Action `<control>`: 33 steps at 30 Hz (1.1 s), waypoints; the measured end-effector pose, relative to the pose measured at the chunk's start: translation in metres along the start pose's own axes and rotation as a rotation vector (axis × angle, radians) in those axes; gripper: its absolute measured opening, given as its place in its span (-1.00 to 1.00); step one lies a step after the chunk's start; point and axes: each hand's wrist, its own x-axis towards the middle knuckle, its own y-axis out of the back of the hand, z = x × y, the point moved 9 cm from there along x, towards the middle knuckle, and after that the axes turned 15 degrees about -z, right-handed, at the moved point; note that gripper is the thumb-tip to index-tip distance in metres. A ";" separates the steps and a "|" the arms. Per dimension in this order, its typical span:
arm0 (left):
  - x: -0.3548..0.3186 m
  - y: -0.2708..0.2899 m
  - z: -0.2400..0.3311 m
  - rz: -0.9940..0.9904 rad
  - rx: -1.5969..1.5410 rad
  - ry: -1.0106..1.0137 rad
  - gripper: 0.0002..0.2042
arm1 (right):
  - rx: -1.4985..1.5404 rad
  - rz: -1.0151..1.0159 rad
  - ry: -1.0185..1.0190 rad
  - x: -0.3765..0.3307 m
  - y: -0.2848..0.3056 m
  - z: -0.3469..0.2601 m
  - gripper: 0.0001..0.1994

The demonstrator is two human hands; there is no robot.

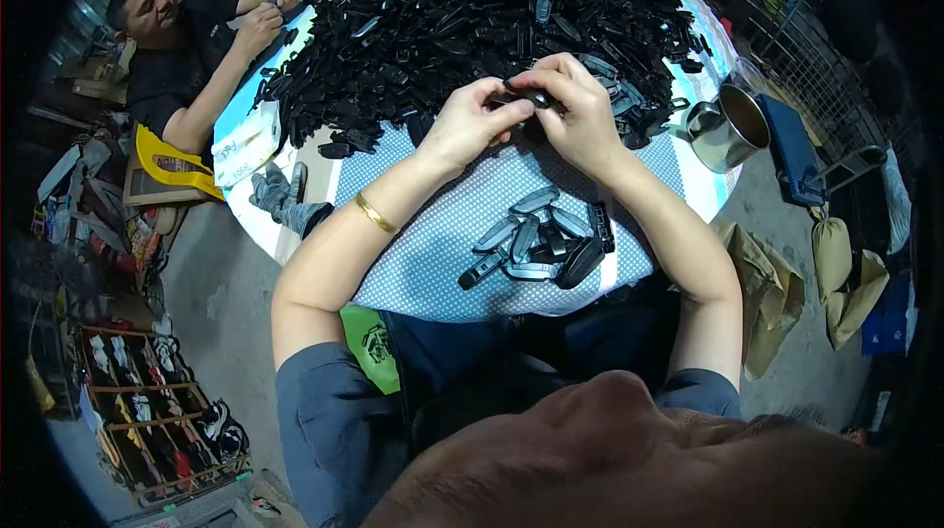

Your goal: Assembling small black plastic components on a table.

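Both my hands are raised over the near side of the big heap, fingertips together around a small black plastic piece [534,96]. My left hand [466,125] pinches it from the left, and my right hand [577,113] grips it from the right with thumb and bent fingers. Much of the piece is hidden by the fingers, so its exact kind cannot be made out. Closer to me on the patterned cloth [433,233] lies a small pile of glossy black, oblong plastic casings [536,233]. Beyond my hands spreads a large heap of similar black plastic parts [423,36].
A metal mug [733,130] stands at the table's right edge. Dark gloves [280,196] and a white packet [246,145] lie on the left. Across the table, another person [187,46] handles something small. A yellow dustpan-like object [172,164] sits beside them.
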 end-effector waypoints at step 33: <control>-0.016 0.015 0.032 0.238 0.090 -0.413 -0.70 | 0.178 0.011 -0.132 -0.007 -0.011 0.019 -0.71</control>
